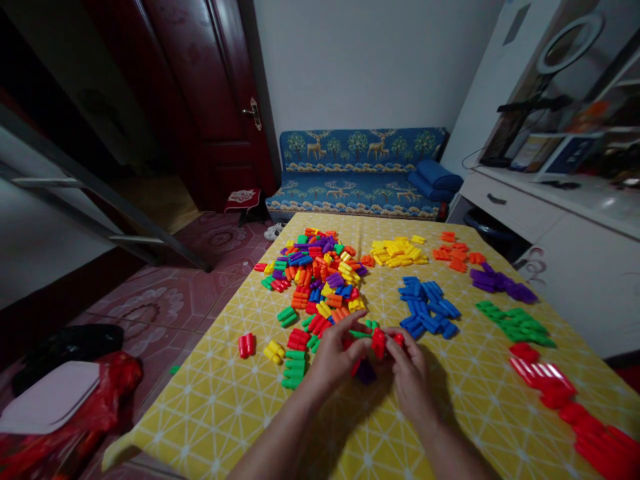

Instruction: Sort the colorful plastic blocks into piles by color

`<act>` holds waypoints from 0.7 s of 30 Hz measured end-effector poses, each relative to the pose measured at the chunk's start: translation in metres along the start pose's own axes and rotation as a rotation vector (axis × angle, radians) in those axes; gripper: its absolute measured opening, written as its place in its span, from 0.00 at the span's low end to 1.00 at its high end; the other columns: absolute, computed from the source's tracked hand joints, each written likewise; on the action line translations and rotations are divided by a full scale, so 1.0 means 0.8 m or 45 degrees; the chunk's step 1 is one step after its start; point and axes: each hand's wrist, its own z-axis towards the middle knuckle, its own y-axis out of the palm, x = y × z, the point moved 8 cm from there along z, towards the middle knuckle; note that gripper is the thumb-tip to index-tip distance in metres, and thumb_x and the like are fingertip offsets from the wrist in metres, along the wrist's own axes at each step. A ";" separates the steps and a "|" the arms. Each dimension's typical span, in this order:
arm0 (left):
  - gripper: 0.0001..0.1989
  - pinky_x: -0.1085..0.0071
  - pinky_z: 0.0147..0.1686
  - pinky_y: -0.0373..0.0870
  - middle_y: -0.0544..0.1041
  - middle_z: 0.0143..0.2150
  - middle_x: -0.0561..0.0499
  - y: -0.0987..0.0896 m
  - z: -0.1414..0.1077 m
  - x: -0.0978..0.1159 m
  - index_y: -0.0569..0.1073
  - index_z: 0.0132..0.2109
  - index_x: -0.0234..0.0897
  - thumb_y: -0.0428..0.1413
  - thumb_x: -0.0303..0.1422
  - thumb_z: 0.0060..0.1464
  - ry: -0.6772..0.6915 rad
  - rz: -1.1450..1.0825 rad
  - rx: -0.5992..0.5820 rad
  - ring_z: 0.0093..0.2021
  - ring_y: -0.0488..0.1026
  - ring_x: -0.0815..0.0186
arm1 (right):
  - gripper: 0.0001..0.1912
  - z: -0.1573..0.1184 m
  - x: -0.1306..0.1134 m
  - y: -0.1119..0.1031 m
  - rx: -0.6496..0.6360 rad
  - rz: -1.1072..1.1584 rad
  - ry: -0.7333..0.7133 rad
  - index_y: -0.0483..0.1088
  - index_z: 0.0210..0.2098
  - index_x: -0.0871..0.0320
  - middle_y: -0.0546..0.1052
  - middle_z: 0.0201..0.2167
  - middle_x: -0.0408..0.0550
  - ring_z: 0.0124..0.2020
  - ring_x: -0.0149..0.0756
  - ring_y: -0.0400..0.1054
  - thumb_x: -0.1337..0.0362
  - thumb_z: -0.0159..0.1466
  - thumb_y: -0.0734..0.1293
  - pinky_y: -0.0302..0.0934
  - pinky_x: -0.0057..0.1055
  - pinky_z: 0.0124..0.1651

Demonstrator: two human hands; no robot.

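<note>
My left hand [335, 353] and my right hand [410, 370] are close together above the near middle of the table. Red plastic building blocks [379, 343] show between them. The right fingers are closed on red pieces. My left thumb and fingers curl around a red piece that is mostly hidden. Under the hands lies a purple block [367, 372], and green ones [371, 325] show just behind them. A mixed heap of coloured blocks [320, 267] lies beyond the left hand. Loose green [294, 369], yellow [275, 352] and red [247, 345] pieces lie left of it.
Sorted piles lie across the yellow tablecloth [215, 413]: yellow blocks [399, 252], orange blocks [457, 254], blue blocks [427, 307], purple blocks [503, 283], green blocks [515, 323] and red blocks [575, 407]. A blue sofa [357, 187] stands behind; a white cabinet [565, 260] is at right.
</note>
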 end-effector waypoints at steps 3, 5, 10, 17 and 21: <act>0.23 0.72 0.36 0.70 0.80 0.41 0.45 -0.001 0.002 -0.022 0.77 0.49 0.33 0.63 0.43 0.49 -0.215 -0.546 0.218 0.34 0.74 0.67 | 0.14 -0.002 0.005 0.000 0.026 0.133 0.019 0.69 0.37 0.52 0.73 0.23 0.40 0.23 0.33 0.67 0.50 0.58 0.70 0.62 0.27 0.24; 0.22 0.71 0.38 0.71 0.79 0.42 0.43 0.011 0.002 -0.032 0.77 0.46 0.33 0.63 0.44 0.49 -0.325 -0.859 0.248 0.36 0.75 0.66 | 0.17 -0.006 0.008 0.009 -0.061 0.164 0.058 0.69 0.40 0.53 0.73 0.23 0.40 0.23 0.32 0.67 0.50 0.57 0.70 0.63 0.26 0.25; 0.26 0.74 0.20 0.64 0.77 0.36 0.46 0.042 0.000 -0.037 0.74 0.48 0.34 0.56 0.52 0.53 -0.377 -1.159 0.148 0.23 0.70 0.70 | 0.26 -0.012 0.008 0.028 -0.225 0.129 0.129 0.69 0.53 0.54 0.75 0.25 0.42 0.25 0.34 0.70 0.48 0.58 0.69 0.67 0.29 0.29; 0.35 0.71 0.36 0.72 0.72 0.59 0.40 0.050 -0.013 -0.032 0.70 0.60 0.41 0.54 0.58 0.52 -0.226 -0.821 0.139 0.49 0.75 0.58 | 0.20 -0.009 -0.008 0.017 -0.116 -0.180 -0.025 0.73 0.43 0.50 0.79 0.41 0.46 0.38 0.42 0.74 0.54 0.52 0.74 0.69 0.31 0.36; 0.19 0.58 0.60 0.61 0.72 0.60 0.44 -0.007 -0.016 0.012 0.77 0.52 0.42 0.57 0.45 0.57 0.152 -0.076 0.151 0.62 0.65 0.53 | 0.16 -0.006 -0.007 -0.010 0.058 -0.070 -0.056 0.72 0.40 0.54 0.76 0.28 0.44 0.24 0.33 0.67 0.51 0.58 0.68 0.61 0.27 0.25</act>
